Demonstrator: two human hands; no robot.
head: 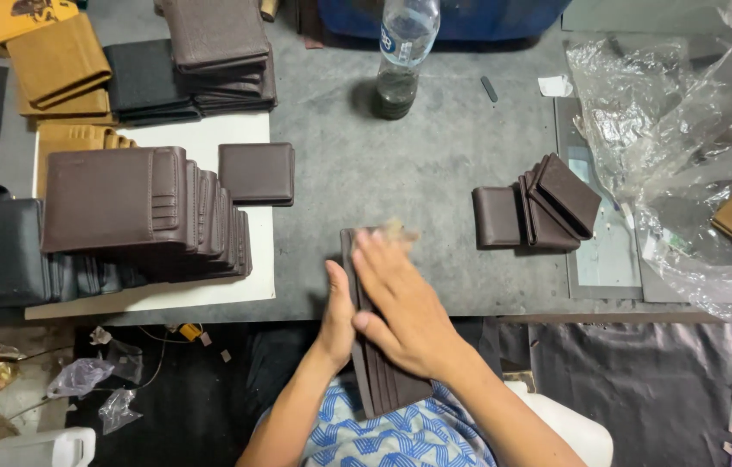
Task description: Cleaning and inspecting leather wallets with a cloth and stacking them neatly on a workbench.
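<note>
Hands are pressing a stack of brown wallets (376, 363) at the worktop (401, 164) edge: our left hand (337, 313) is cupping its side, our right hand (401, 304) lying flat, fingers extended. We are seeing a clear bottle (403, 54) holding little dark liquid.

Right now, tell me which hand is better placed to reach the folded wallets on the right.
Probably right. The right hand lies on top of the brown wallet piece, nearer the folded wallets; the left hand grips the piece's left edge, steadying it.
</note>
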